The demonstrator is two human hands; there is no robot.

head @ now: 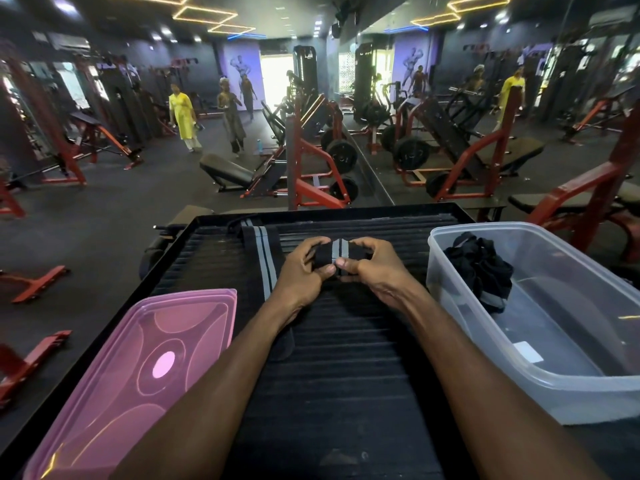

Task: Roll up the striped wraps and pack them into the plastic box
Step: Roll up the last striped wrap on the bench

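I have both hands on one striped wrap (337, 259) near the surface's (346, 375) far edge: left hand (304, 271) and right hand (372, 268) pinch its rolled end between them. The plastic box (554, 358) sits at the right edge, holding a bundled wrap (481, 268).

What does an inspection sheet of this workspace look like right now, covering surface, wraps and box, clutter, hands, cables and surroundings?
Surface: black ribbed platform with a raised rim.
Job's things: striped wrap partly rolled, its loose tail running left across the platform; clear plastic box at right, open, with a bundled dark wrap inside.
Clutter: pink lid lying at left, overhanging the platform edge.
Grippers: left hand and right hand both grip the roll.
Cables: nothing seen.
Surroundings: gym machines, a wall mirror, people walking in the distance.
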